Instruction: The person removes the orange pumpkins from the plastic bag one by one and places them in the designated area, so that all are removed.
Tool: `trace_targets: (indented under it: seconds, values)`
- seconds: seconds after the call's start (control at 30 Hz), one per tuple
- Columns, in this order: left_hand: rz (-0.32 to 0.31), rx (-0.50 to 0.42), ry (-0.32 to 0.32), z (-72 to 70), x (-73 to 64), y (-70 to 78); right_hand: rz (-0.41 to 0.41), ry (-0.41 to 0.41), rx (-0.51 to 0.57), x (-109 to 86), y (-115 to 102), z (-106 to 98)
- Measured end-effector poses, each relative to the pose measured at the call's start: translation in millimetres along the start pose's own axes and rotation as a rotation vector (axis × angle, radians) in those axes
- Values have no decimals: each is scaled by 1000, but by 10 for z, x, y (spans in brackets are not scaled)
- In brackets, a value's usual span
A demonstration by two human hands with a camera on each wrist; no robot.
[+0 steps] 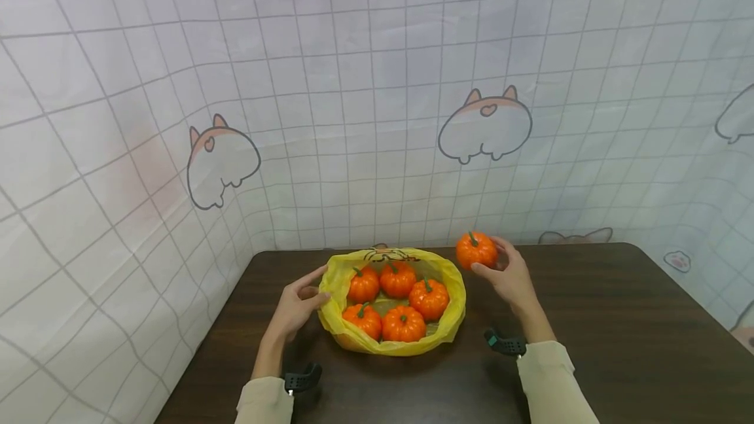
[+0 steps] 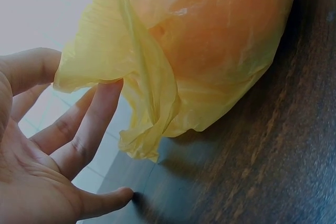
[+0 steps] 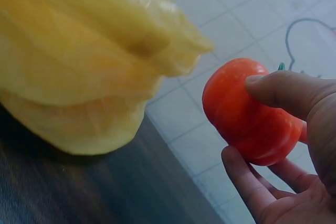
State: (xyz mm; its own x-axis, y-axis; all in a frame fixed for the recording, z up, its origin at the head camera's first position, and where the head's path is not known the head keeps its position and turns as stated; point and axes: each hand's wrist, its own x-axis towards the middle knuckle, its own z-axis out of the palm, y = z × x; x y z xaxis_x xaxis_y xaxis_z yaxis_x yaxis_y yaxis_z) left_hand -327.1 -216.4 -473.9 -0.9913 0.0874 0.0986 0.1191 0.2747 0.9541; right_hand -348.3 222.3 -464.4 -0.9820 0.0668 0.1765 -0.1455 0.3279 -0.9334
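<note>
A small orange pumpkin [image 1: 476,250] with a green stem is held up by my right hand [image 1: 511,280], just right of the bag. The right wrist view shows the thumb on one side of the pumpkin [image 3: 247,114] and fingertips below it. Wide open on the table, a yellow plastic bag [image 1: 456,319] contains several more small pumpkins [image 1: 403,324]. At the bag's left rim, my left hand [image 1: 294,306] holds the plastic edge by thumb and fingers. Bag folds [image 2: 149,93] partly cover those fingertips in the left wrist view.
The dark wooden table [image 1: 612,332] extends to both sides of the bag. Behind it and at the left hangs a pale gridded cloth [image 1: 365,149] with cartoon animals. Dark wrist straps [image 1: 506,344] stick out near both cuffs.
</note>
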Motion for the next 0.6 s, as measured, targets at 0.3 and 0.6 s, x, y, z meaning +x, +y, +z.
trace_targets:
  seconds: [0.3,0.6]
  values:
    - [-9,3,9,3,5,-1,65,-22,21,47,218,1]
    - [-18,8,10,3,-4,2,128,-30,-11,54,400,33]
